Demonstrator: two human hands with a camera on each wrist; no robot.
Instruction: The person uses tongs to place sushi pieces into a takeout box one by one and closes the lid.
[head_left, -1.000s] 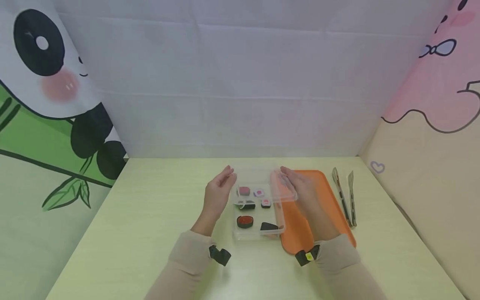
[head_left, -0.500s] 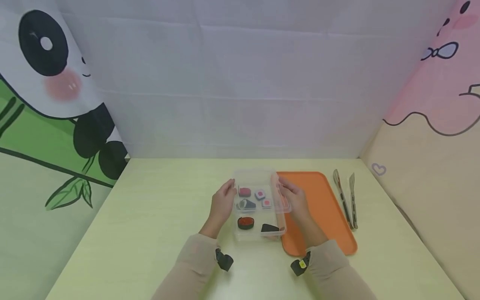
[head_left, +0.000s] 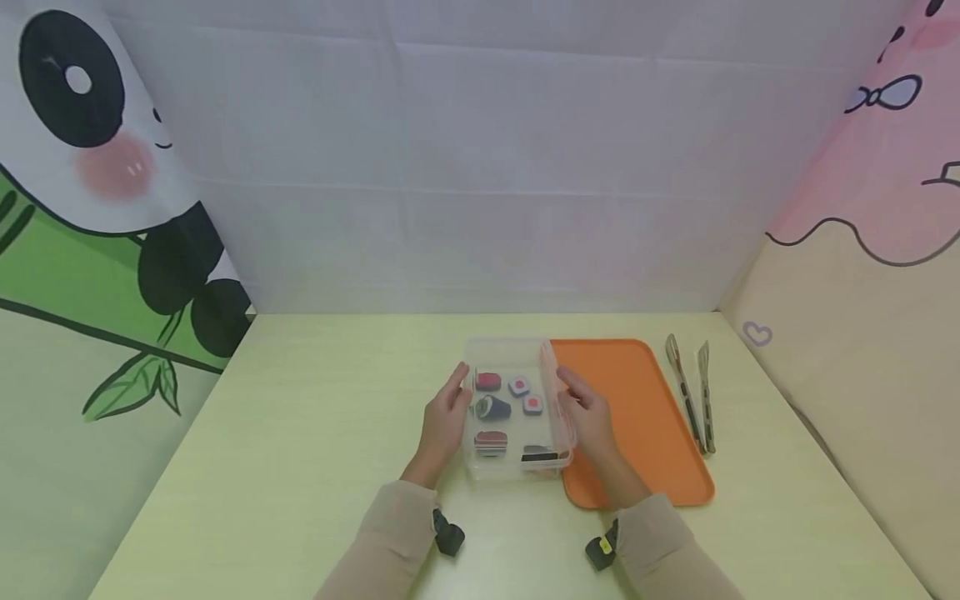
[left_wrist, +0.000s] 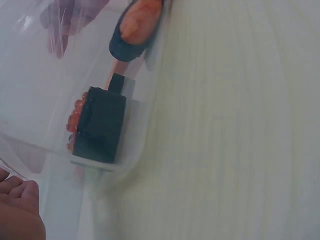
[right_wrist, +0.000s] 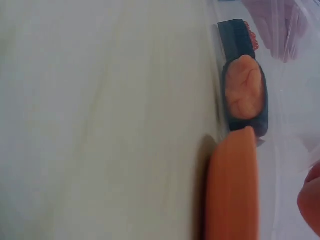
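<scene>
A clear plastic box [head_left: 517, 471] with several toy sushi pieces stands mid-table, its clear lid [head_left: 536, 354] lying over the top. My left hand [head_left: 444, 423] grips the lid's left edge, and my right hand [head_left: 590, 419] holds its right edge. Through the plastic show a pink-topped piece [head_left: 488, 381], two white square rolls and a dark roll [head_left: 492, 408]. A roe-topped piece [left_wrist: 100, 125] stands by the near wall in the left wrist view, close to an orange-topped piece [right_wrist: 245, 90] seen in the right wrist view. Whether the lid is fully seated cannot be told.
Against the box's right side lies an orange tray [head_left: 645, 425]. Further right, tongs [head_left: 705, 400] and another long metal utensil [head_left: 684, 396] lie on the pale table [head_left: 300, 433]. A white cloth wall [head_left: 480, 167] rises behind.
Both hands have come down and nearer with the lid, which was raised and tilted above the box's far part. It now covers the whole box.
</scene>
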